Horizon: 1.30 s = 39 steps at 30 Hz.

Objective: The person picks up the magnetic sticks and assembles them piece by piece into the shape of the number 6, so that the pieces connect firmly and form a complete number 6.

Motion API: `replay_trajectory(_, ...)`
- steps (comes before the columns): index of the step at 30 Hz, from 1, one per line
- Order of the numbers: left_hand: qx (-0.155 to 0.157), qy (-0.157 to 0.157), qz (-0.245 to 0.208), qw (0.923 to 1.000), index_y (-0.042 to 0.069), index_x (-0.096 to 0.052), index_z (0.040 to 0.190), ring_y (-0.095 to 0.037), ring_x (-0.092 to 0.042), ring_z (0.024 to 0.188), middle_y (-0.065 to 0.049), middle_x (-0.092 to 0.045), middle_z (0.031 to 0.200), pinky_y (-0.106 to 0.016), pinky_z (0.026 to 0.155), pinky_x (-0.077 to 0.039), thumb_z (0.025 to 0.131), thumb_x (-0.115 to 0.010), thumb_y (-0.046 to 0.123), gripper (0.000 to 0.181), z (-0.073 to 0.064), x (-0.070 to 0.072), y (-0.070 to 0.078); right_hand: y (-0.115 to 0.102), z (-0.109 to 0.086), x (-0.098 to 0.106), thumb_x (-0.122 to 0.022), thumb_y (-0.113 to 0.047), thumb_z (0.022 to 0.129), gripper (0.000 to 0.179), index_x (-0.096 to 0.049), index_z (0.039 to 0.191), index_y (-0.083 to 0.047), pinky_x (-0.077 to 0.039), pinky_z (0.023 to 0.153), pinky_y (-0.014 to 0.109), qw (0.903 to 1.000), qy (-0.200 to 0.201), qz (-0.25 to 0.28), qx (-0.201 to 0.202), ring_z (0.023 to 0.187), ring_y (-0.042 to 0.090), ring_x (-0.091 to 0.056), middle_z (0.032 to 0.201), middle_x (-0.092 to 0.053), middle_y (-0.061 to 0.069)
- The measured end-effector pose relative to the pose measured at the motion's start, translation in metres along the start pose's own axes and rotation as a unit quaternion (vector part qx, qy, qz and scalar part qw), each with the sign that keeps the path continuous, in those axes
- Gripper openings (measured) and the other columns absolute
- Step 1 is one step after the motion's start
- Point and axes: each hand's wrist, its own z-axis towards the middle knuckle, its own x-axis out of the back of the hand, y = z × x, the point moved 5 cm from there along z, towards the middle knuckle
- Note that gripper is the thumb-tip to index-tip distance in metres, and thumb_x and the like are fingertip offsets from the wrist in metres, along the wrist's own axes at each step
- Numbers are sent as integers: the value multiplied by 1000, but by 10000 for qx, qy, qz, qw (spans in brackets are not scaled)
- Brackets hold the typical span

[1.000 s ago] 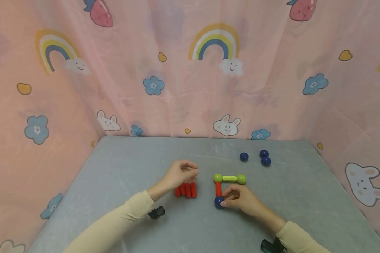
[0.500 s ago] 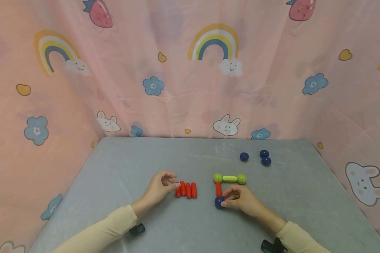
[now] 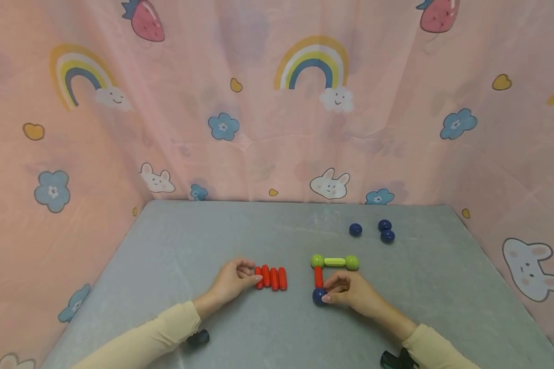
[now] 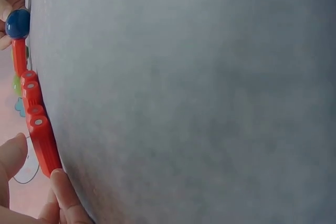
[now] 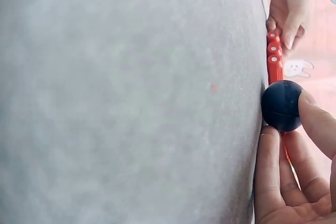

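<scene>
My right hand [image 3: 353,292] holds a dark blue ball [image 5: 282,106] between thumb and fingers. That ball joins the lower end of a red rod [image 3: 318,277], whose far end meets a lime-green ball [image 3: 317,261]. From there a lime-green rod [image 3: 334,262] runs right to a second lime-green ball [image 3: 352,262], forming a corner. Several loose red rods [image 3: 274,279] lie side by side to the left. My left hand [image 3: 233,281] is at the leftmost loose rod [image 4: 44,148]; a fingertip touches its near side, while the thumb stands slightly apart in the left wrist view.
Three more dark blue balls lie at the back right: a single ball [image 3: 355,229] and a touching pair [image 3: 386,231]. The grey tabletop [image 3: 189,230] ends at a pink printed curtain [image 3: 258,154] behind and at both sides.
My left hand has moved left and nearer, from above the loose red rods to the leftmost one. The right hand stays at the blue ball.
</scene>
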Motion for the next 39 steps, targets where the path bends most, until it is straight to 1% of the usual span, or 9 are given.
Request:
replay_trajectory(5, -117, 34, 96, 9999, -1, -69, 108, -11, -56, 72, -7, -64, 86, -19, 60, -47, 83, -80, 19, 34, 0, -2, -1, -1, -1, 0, -82, -17, 80, 37, -65, 103, 6, -55, 70, 22, 10000, 9, -30, 81, 82, 9, -68, 98, -72, 18)
replay_trajectory(14, -12, 38, 146, 9999, 0, -68, 105, -10, -55, 71, -7, -64, 86, -19, 60, -46, 81, -81, 18, 32, -1, -2, 0, 0, 0, 0, -82, -17, 80, 38, -65, 103, 7, -55, 69, 22, 9999, -1, -1, 101, 81, 8, -68, 97, -72, 19)
replay_trajectory(17, -51, 9, 173, 9998, 0, -68, 105, -10, -55, 71, -7, -64, 86, -19, 60, -47, 82, -81, 18, 32, -1, -2, 0, 0, 0, 0, -82, -17, 80, 38, -65, 103, 7, -55, 69, 22, 10000, -2, 15, 97, 81, 8, -68, 98, -72, 19)
replay_trajectory(24, -36, -58, 79, 9999, 2, -67, 104, -12, -56, 73, -7, -64, 88, -19, 61, -47, 82, -81, 17, 31, 0, -1, 0, 2, 1, 0, -82, -18, 81, 38, -65, 104, 7, -55, 70, 22, 10000, -31, 22, 44, 82, 8, -69, 99, -73, 19)
replay_trajectory(31, -94, -49, 26, 9999, 3, -66, 107, -12, -59, 75, -9, -68, 94, -20, 63, -49, 80, -82, 16, 34, -1, 0, 2, 0, 0, 0, -82, -15, 81, 37, -64, 105, 8, -56, 69, 22, 9998, -83, 98, 139, 81, 8, -69, 99, -72, 22)
replay_trajectory(35, -129, -59, 15, 9999, 3, -65, 108, -11, -61, 76, -9, -69, 96, -20, 65, -50, 80, -82, 15, 35, -3, 0, 3, 0, 0, 0, -82, -16, 81, 38, -64, 104, 8, -56, 69, 21, 9998, -77, 90, 127, 81, 7, -69, 98, -72, 20)
replay_trajectory(39, -145, -71, 11, 9999, 4, -63, 108, -10, -60, 73, -7, -70, 92, -20, 64, -50, 81, -80, 14, 33, -4, 0, 4, 1, 0, 0, -82, -18, 80, 38, -65, 104, 7, -56, 70, 22, 9999, -50, -2, 100, 81, 8, -69, 97, -73, 17)
